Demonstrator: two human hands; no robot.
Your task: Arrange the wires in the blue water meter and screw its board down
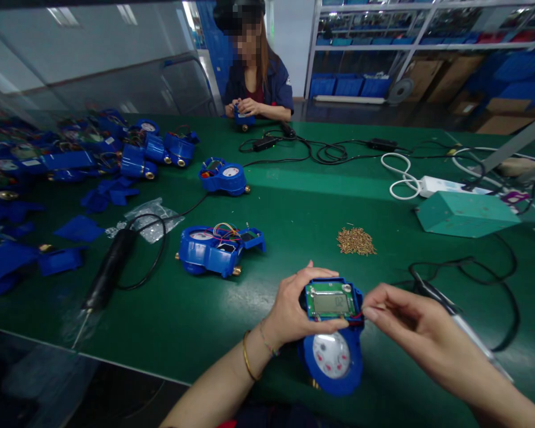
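- Meter [334,330]: at five o'clock of the view, gripped along its nine o'clock side by the left hand [289,309].
- Right hand [423,330]: at three o'clock of the meter, thumb and forefinger closed on a red wire [357,315].
- Risk, in my judgement: a hard tug could part the wire from its joint; slack left over the blue edge could get nicked or trapped.
- Risk: a knock could scatter the screws [355,241], heaped between twelve and one o'clock from the meter.
- Materials: glossy blue plastic, boxy above, rounded below; flat green board [330,287]; grey rectangular screen [332,304] (digits too small to read surely); round white dial [332,355]; brass-coloured, grainy-looking screws.
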